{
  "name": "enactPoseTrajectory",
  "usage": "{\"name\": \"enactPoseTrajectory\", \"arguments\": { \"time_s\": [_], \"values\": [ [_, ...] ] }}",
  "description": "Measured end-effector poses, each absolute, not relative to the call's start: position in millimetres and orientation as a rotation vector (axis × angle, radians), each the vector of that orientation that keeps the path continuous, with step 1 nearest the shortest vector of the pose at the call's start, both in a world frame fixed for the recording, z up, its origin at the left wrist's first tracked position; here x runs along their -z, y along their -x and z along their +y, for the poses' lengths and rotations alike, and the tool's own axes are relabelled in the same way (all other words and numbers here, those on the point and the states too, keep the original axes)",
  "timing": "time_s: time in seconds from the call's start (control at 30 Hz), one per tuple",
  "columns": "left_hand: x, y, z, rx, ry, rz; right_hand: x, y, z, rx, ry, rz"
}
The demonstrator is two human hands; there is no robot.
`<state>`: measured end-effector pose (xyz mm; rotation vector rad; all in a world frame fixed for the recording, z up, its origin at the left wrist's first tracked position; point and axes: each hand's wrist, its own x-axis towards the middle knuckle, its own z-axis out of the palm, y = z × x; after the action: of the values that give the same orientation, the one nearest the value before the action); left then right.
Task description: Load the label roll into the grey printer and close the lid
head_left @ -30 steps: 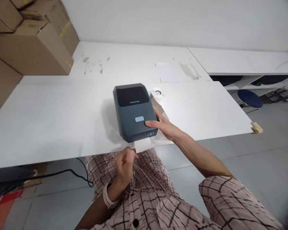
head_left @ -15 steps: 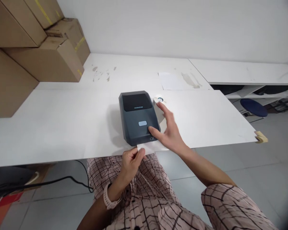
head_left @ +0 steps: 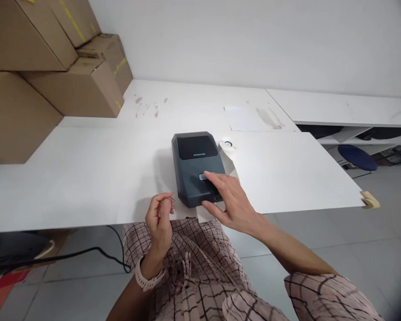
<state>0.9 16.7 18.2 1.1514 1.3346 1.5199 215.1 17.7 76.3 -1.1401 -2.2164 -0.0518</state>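
Observation:
A dark blue-grey device point(head_left: 194, 176) with a black panel lies on the white table point(head_left: 113, 178) near its front edge. My right hand point(head_left: 229, 200) rests on the device's lower right, a fingertip on its light oval button point(head_left: 203, 177) and the thumb at the front edge. My left hand point(head_left: 160, 218) is off the device, to its lower left, with fingers curled together; whether it holds anything small is hidden. A white roll point(head_left: 227, 145) stands just right of the device. White strip material point(head_left: 203, 215) shows under the device's front edge, below my right thumb.
Cardboard boxes point(head_left: 76, 87) are stacked at the back left. A white paper sheet point(head_left: 240, 118) lies behind the roll. Yellowish padding point(head_left: 370, 200) covers the table's right corner, with a blue stool point(head_left: 357, 157) beyond. Black cables point(head_left: 96, 249) hang below at left.
My left hand has let go of the white strip and moved left. My right hand has shifted from the device's right side onto its button. The view has moved slightly.

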Motion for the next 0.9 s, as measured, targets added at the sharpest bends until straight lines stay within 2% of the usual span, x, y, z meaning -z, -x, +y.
{"name": "enactPoseTrajectory", "arguments": {
  "time_s": [0.17, 0.3, 0.4, 0.57, 0.7, 0.9],
  "values": [
    [-13, -6, 13, -1.48, -1.207, 1.363, -80, -205, 19, 0.147, 1.253, -2.288],
    [-11, -14, 7, -1.383, -1.309, 1.31, -86, -213, 20, -0.194, 1.269, -2.194],
    [-15, -18, 4, -1.33, -1.335, 1.258, -84, -231, 14, -0.504, 1.32, -1.851],
    [-41, -19, 29, -1.426, -1.397, 1.142, -88, -251, 19, -0.886, 1.269, -1.468],
    [-55, -17, 79, -1.548, -1.387, 1.223, -112, -252, 62, -0.896, 1.164, -1.416],
    [-42, -18, 129, -1.133, -1.397, 1.401, -141, -238, 143, -0.728, 1.119, -1.455]
  ]
}}
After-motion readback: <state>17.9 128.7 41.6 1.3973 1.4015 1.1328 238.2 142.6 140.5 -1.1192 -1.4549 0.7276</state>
